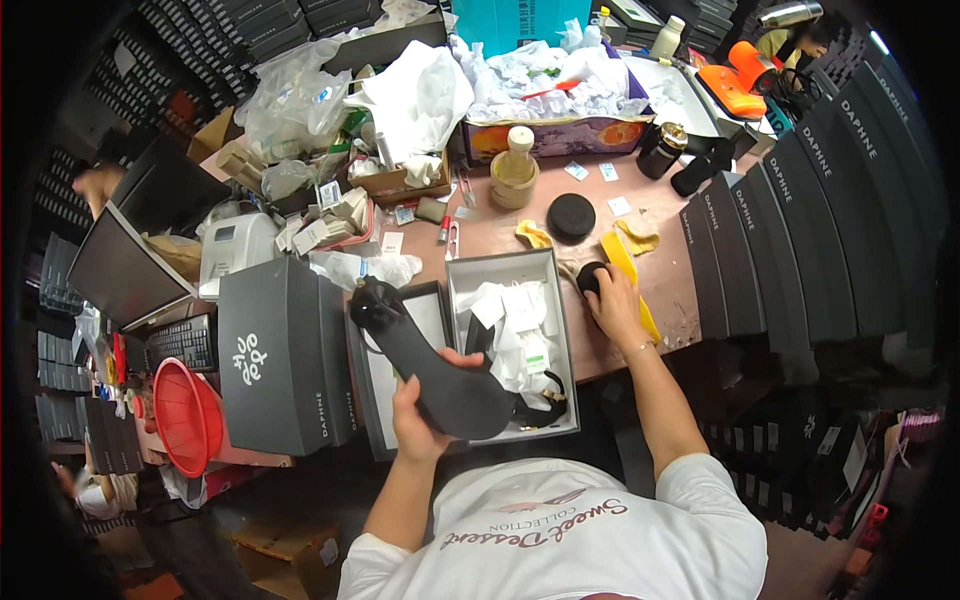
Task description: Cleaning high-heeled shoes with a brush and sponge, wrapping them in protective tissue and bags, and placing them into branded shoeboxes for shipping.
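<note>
- Over the open shoe box (556, 345), just left of it, the left hand (420, 420) is clamped around the heel end of a black flat shoe (425, 365), sole up, toe pointing away from the person.
- Just right of the box, the right hand (612, 305) presses down on a round black sponge (590, 277) on the table (500, 235), fingers curled over it.
- Inside the box lie white paper and a second black shoe (545, 405) at the near end.
- Beside the right hand lies a yellow strip (625, 270); beyond the box sits a round black lid (571, 216).
- Left of the box, its lid (375, 375) lies open, next to a closed grey box (280, 365) and a red basket (185, 415).
</note>
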`<state>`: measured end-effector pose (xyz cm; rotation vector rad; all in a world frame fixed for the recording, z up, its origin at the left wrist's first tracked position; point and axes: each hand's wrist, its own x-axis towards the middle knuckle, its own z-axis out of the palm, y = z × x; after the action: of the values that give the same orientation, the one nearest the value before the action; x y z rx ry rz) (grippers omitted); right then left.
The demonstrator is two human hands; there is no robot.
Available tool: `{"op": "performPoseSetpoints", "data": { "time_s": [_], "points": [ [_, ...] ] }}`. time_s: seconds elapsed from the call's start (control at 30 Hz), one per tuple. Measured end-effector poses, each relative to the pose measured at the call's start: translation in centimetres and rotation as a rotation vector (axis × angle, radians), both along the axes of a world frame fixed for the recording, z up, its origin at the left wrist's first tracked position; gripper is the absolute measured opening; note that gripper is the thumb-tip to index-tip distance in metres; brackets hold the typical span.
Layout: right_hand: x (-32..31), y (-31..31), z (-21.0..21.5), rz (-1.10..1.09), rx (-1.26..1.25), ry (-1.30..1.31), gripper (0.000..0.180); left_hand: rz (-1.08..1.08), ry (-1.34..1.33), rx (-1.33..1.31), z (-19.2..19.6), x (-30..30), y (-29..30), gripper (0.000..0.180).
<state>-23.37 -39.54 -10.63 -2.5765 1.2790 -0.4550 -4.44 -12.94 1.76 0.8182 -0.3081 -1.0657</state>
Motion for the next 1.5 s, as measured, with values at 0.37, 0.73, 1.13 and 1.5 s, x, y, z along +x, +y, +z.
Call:
{"op": "performPoseSetpoints", "data": {
  "time_s": [0.37, 0.73, 1.13, 1.5],
  "points": [
    [7.6, -9.5, -0.2, 0.1, -0.217, 0.091, 0.038, 0.126, 0.343, 0.003, -0.1, 2.6, -3.9, 0.062],
    [5.4, 16.9, 13.1, 0.903, -0.143, -0.612, 0.035, 0.153, 0.487, -0.196, -2.2, 0.9, -1.5, 0.058],
    [6.7, 20.4, 14.2, 0.619, 0.049, -0.779, 0.019, 0.199, 0.411, 0.019, -2.6, -4.8, 4.0, 0.051],
    [3.9, 22.1, 14.4, 0.819, 0.23, -0.667, 0.038, 0.103, -0.289, 0.073, -4.0, -6.9, 8.4, 0.05]
  ]
}}
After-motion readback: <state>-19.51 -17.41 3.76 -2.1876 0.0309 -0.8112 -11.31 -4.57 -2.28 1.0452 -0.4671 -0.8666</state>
